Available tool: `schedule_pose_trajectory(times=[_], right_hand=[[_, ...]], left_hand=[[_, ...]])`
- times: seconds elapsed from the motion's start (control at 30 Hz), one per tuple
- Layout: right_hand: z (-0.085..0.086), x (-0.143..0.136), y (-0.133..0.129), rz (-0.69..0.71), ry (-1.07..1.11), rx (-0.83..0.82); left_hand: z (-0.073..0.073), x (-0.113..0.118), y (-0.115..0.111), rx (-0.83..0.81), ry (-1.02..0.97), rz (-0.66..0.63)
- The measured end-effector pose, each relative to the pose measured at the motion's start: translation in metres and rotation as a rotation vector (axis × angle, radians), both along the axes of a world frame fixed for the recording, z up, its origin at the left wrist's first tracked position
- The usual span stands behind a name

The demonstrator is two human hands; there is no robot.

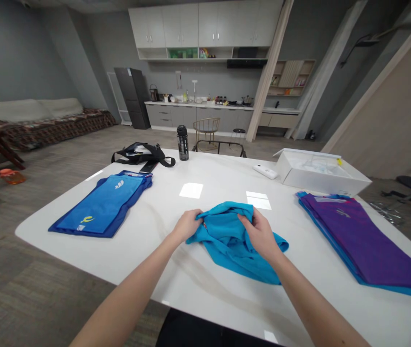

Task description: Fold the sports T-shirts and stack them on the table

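Observation:
A crumpled teal cloth (234,246) lies bunched on the white table in front of me. My left hand (188,225) is closed on its upper left edge, where a small red spot shows. At the upper right of the bundle, my right hand (260,235) pinches a fold between thumb and fingers. Folded blue garments (100,202) with a white and a yellow mark lie flat to the left. On the right, a purple garment (368,241) rests on top of a blue one.
Along the far side of the white table (147,260) are a black bag (142,153), a dark bottle (183,143), a white device (265,171) and an open white box (321,174). A chair (220,147) stands behind the table.

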State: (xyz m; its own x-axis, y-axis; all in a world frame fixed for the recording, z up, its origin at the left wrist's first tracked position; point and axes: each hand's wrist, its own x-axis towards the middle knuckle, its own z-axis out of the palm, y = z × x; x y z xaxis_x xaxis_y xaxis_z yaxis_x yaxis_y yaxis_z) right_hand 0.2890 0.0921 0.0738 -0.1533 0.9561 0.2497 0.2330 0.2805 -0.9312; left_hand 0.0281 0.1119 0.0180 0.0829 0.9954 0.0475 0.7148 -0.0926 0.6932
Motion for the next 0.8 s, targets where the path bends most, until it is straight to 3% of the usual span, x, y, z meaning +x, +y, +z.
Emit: schedule_pose_trajectory(times=[0.13,0.23,0.4,0.5,0.6,0.73,0.8], right_hand=[[0.015,0.028,0.004,-0.356,0.074,0.086],[0.022,0.051,0.01,-0.488,0.118,0.12],[0.023,0.071,0.012,-0.511,0.088,0.168],[0.016,0.077,0.014,-0.521,0.017,0.178],[-0.001,0.089,0.014,-0.332,-0.282,0.032],[-0.029,0.111,0.009,0.09,-0.89,-0.376],[-0.036,0.118,0.007,0.182,-1.037,-0.474]], left_hand=[[0.03,-0.02,0.01,0.232,-0.122,0.244],[0.063,-0.036,0.017,0.448,-0.314,0.396],[0.114,-0.041,0.012,0.71,-0.546,0.336],[0.128,-0.036,0.003,0.711,-0.5,0.277],[0.115,-0.035,0.001,0.501,-0.375,0.142],[0.066,-0.047,0.003,0.04,-0.095,-0.001],[0.043,-0.052,0.002,-0.077,0.081,-0.018]])
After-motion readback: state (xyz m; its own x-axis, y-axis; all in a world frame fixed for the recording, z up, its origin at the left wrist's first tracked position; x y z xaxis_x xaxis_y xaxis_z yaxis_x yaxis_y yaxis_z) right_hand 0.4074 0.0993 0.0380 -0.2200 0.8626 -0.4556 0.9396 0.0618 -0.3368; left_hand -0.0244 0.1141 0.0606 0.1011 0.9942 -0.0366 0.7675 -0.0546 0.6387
